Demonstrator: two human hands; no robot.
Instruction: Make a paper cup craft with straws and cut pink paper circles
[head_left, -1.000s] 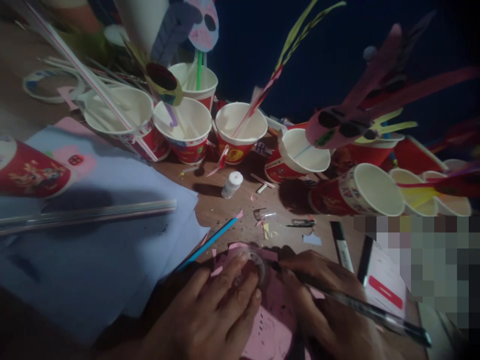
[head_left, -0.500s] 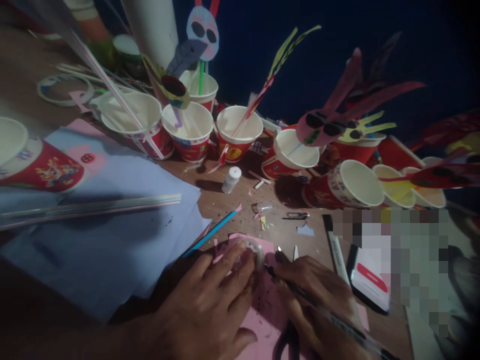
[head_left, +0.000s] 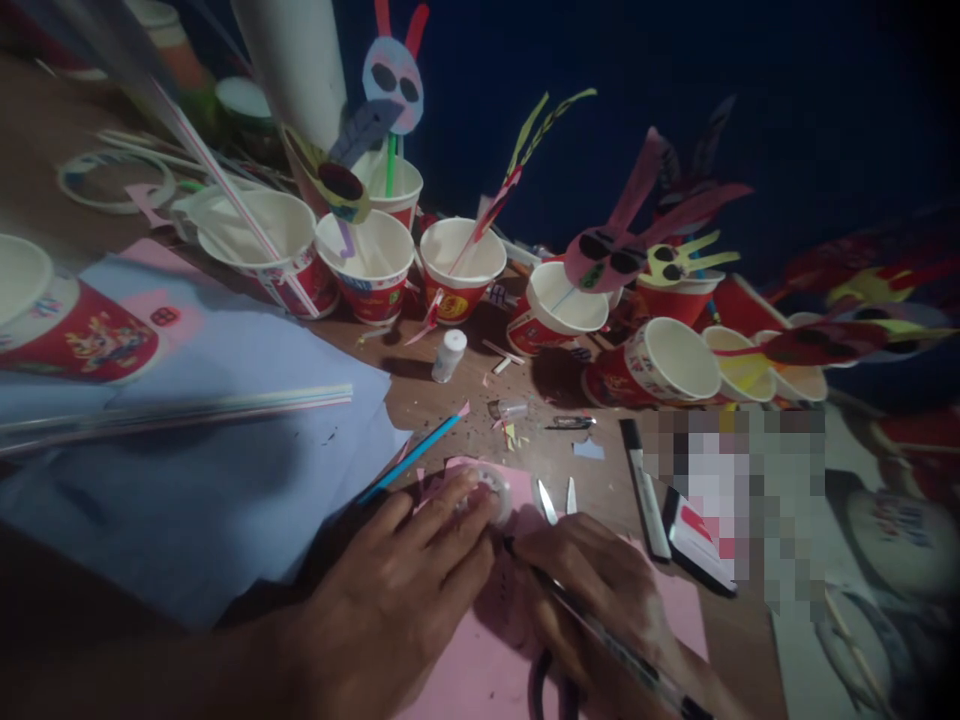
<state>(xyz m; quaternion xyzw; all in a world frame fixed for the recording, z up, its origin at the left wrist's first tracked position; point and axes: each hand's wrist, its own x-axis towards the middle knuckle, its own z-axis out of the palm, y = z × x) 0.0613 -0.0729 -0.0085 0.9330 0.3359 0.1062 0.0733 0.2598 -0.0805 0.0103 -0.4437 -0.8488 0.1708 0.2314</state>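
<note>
My left hand (head_left: 424, 570) lies with its fingers stretched out, pressing down a round translucent piece (head_left: 495, 495) that looks like a tape roll or a lid. Beneath it spreads pink paper (head_left: 457, 680) with small dark marks. In my right hand (head_left: 600, 570) is a black pen (head_left: 600, 630), its tip at the lower right of the round piece. A pair of scissors (head_left: 546, 500) lies under my right hand, blades pointing away and dark handle loops partly covered.
Paper cups (head_left: 461, 255) holding straws and cut-paper faces line the back. White sheets (head_left: 225, 500) and a bundle of straws (head_left: 247, 405) lie left. A small white bottle (head_left: 450, 357), blue straw (head_left: 412, 455), marker (head_left: 645, 490) and paper scraps surround the hands.
The whole view has shifted a little. My pen tip has moved down around the round piece, and my right hand has lowered, showing more of the scissor blades. My left hand stays on the piece.
</note>
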